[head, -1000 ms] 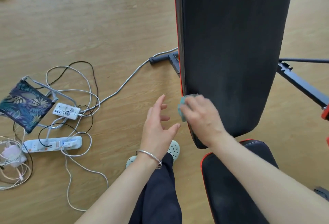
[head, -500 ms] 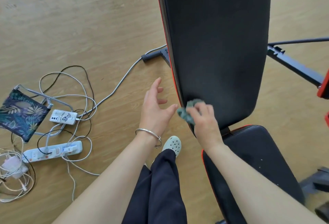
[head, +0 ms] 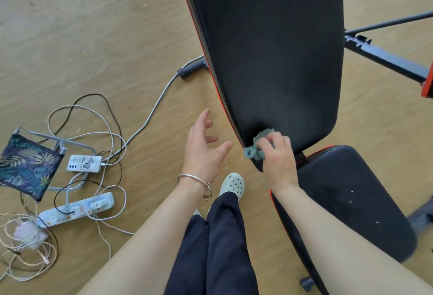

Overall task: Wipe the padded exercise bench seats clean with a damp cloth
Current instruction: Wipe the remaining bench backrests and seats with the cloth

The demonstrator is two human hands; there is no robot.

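A long black back pad (head: 269, 48) with red edge piping runs up the middle of the view. Below it lies the shorter black seat pad (head: 351, 201), speckled with small white flecks. My right hand (head: 278, 161) grips a bunched grey-green cloth (head: 256, 146) against the lower left corner of the back pad. My left hand (head: 201, 149) hovers over the wooden floor just left of the pad, fingers spread and relaxed, holding nothing. A silver bangle sits on its wrist.
A white power strip (head: 75, 210), a small white box (head: 84, 163), tangled cables (head: 30, 255) and a leaf-print pouch (head: 25, 165) lie on the floor at left. A black metal bench frame (head: 384, 56) extends right. My foot in a pale clog (head: 232, 185) stands beside the bench.
My right hand has slid the cloth down the back pad's left edge to its lower corner. The view shifted, bringing more of the seat pad into sight. My left hand stays open.
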